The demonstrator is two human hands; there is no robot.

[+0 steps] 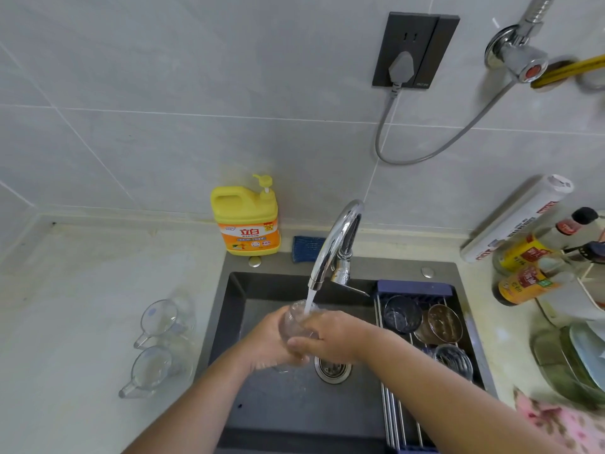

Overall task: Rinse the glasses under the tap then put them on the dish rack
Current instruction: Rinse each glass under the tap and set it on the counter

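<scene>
Both my hands hold one clear glass (296, 322) over the dark sink (284, 411). Water runs from the chrome tap (334, 247) into its mouth. My left hand (271, 342) wraps the glass from the left, my right hand (330, 339) grips it from the right. Two clear handled glasses (160, 317) (152, 370) stand on the counter left of the sink. On the dish rack (396, 407) across the sink's right side sit a dark blue glass (402, 314), a brown glass (443, 324) and a clear glass (453, 360).
A yellow dish-soap bottle (247, 217) and a blue sponge (306, 245) stand behind the sink. Sauce bottles (523, 267), a roll (517, 217) and stacked dishes (576, 358) crowd the right counter. A pink cloth (563, 424) lies at the lower right. The drain (332, 368) is below my hands.
</scene>
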